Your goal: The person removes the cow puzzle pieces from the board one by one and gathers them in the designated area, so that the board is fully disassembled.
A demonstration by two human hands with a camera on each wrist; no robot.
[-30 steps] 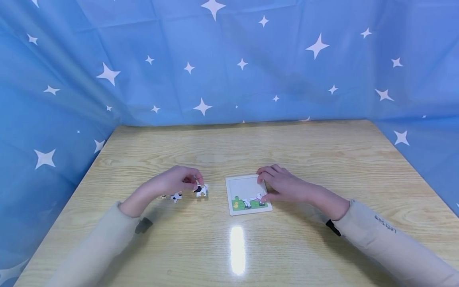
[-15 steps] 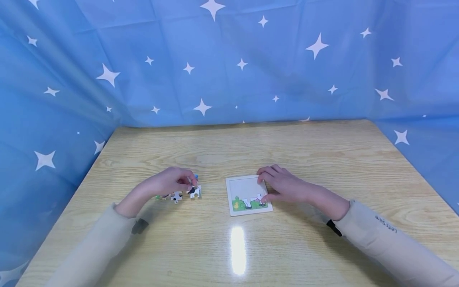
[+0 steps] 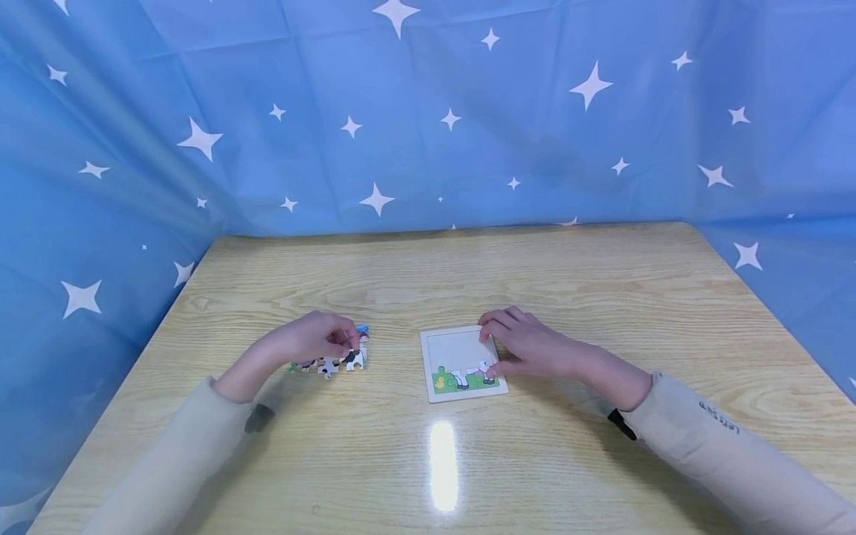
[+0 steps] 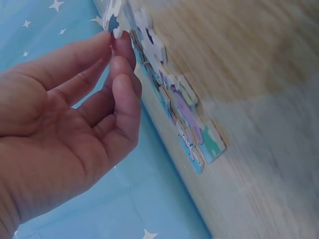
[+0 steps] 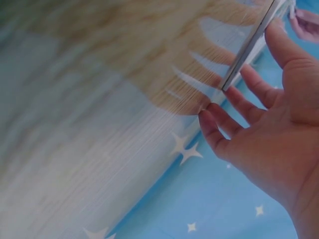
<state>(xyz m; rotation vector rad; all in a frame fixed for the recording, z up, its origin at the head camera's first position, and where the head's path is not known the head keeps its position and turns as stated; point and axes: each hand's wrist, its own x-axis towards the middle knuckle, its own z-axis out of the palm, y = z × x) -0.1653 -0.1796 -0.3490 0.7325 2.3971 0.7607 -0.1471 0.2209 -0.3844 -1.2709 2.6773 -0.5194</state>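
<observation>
My left hand (image 3: 312, 339) pinches a black-and-white jigsaw piece (image 3: 354, 360) between thumb and fingertips, low over the table; the same jigsaw piece (image 4: 113, 22) tops the left wrist view. Beside and partly behind that hand lie several loose jigsaw pieces (image 3: 328, 365). To the right sits a square white-framed puzzle tray (image 3: 456, 331), its lower row filled with pieces showing green grass, a duckling and white legs. My right hand (image 3: 528, 345) rests on the tray's right edge, thumb near the lower corner and fingers at the upper one. In the right wrist view, the tray's edge (image 5: 249, 47) is seen side-on.
The wood-grain table (image 3: 562, 461) carries a bright light reflection in front of the tray. A blue star-printed cloth (image 3: 428, 111) hangs along its back and sides.
My left hand, with the black-and-white jigsaw piece, has shifted left and back among the loose pieces, uncovering a blue-topped one. My right hand and the tray stay still.
</observation>
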